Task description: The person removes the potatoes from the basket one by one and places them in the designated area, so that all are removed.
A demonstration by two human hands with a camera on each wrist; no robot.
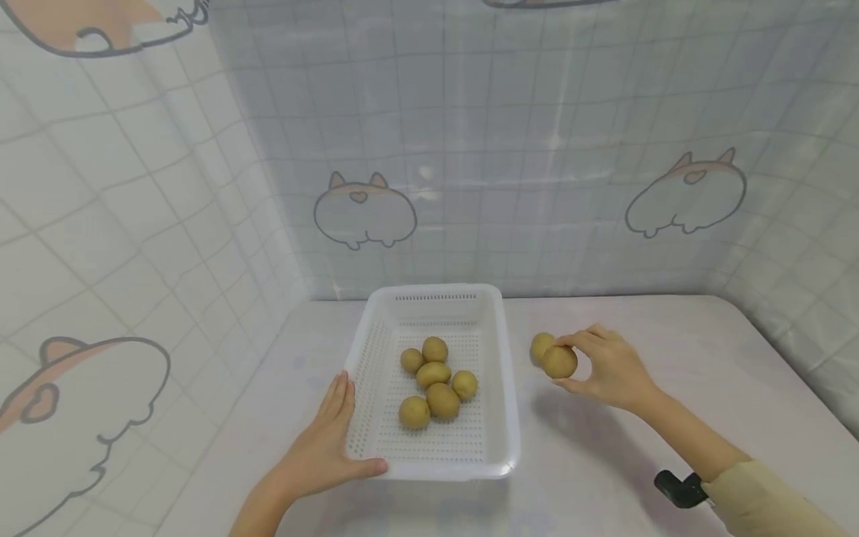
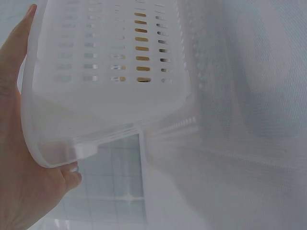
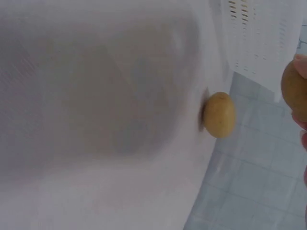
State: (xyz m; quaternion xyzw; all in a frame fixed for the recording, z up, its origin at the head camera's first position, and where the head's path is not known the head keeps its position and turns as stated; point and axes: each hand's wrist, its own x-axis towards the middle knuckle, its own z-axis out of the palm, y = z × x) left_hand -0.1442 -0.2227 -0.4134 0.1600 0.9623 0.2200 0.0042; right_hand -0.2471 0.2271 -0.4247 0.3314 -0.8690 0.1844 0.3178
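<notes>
A white perforated plastic basket (image 1: pixel 499 418) stands on the table with several potatoes (image 1: pixel 443 401) in it. My left hand (image 1: pixel 322 447) rests against its near left corner, straight fingers along the left rim and thumb along the front rim. In the left wrist view, that hand (image 2: pixel 24 158) lies along the basket's edge (image 2: pixel 33 110). To the right of the basket, my right hand (image 1: pixel 607 369) pinches a potato (image 1: pixel 560 362) between thumb and fingers, raised above the table. Another potato (image 1: pixel 540 347) lies on the table just behind, partly covered by the held one.
A pale cloth covers the table (image 1: pixel 570 485). Behind it and at both sides hang tile-patterned sheets (image 1: pixel 523 186) with dog drawings. A black object (image 1: pixel 679 489) shows beside the right sleeve (image 1: pixel 765 500).
</notes>
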